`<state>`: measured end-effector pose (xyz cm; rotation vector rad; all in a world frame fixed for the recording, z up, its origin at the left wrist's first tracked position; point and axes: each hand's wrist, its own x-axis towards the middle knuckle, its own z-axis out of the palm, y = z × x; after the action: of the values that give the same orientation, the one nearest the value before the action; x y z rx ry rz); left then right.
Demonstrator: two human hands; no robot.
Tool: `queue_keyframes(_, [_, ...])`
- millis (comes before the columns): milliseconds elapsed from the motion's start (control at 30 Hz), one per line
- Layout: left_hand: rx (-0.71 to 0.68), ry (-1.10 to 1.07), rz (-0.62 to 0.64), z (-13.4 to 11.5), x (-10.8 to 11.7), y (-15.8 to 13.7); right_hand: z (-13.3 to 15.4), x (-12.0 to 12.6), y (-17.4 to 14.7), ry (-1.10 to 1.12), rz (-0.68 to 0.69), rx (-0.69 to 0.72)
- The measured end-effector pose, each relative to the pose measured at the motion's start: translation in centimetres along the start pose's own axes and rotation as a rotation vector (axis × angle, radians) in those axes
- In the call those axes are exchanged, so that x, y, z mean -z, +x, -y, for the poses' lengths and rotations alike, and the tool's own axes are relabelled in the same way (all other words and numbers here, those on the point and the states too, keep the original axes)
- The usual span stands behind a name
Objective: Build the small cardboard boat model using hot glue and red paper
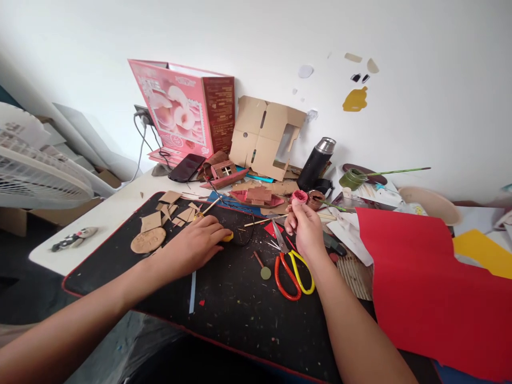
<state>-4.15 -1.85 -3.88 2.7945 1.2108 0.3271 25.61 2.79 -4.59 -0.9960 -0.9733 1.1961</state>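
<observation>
My left hand (pixel 203 239) is palm down over the black mat, its fingers curled over a yellow object (pixel 228 237) that is mostly hidden. Just past its knuckles, a thin pale stick (pixel 210 206) slants up. My right hand (pixel 306 228) has its fingers bent together, thumb side up, right in front of a small pink paint jar (pixel 299 196); whatever the fingers pinch is hidden. Beside that hand lie scissors (pixel 294 274) with one red and one yellow handle, partly spread. A small stick with a round green end (pixel 264 272) is left of them.
Cardboard scraps (pixel 151 222) and an oval piece (pixel 148 240) lie left. Reddish model boats (pixel 258 196) stand behind, near a black flask (pixel 317 162), brown paint jar (pixel 316 199) and green jar (pixel 354 179). Red sheet (pixel 416 288) covers the right side. A fan (pixel 36 154) stands left.
</observation>
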Motion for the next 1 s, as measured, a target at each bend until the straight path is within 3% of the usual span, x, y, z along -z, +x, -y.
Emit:
queue_keyframes(200, [-0.039, 0.043, -0.038, 0.9, -1.1, 0.3, 0.3, 0.3, 0.1, -0.006, -0.023, 0.018])
queue_keyframes(433, [-0.143, 0.111, -0.035, 2.0, 1.1, 0.7, 0.6, 0.7, 0.5, 0.019, -0.055, 0.023])
queue_keyframes(767, [-0.064, 0.101, -0.089, 3.3, 1.2, 0.6, 0.6, 0.4, 0.1, -0.006, -0.027, 0.0])
queue_keyframes(1000, [-0.08, 0.09, -0.044, 3.1, 0.6, 1.0, 0.3, 0.3, 0.1, -0.012, -0.03, -0.011])
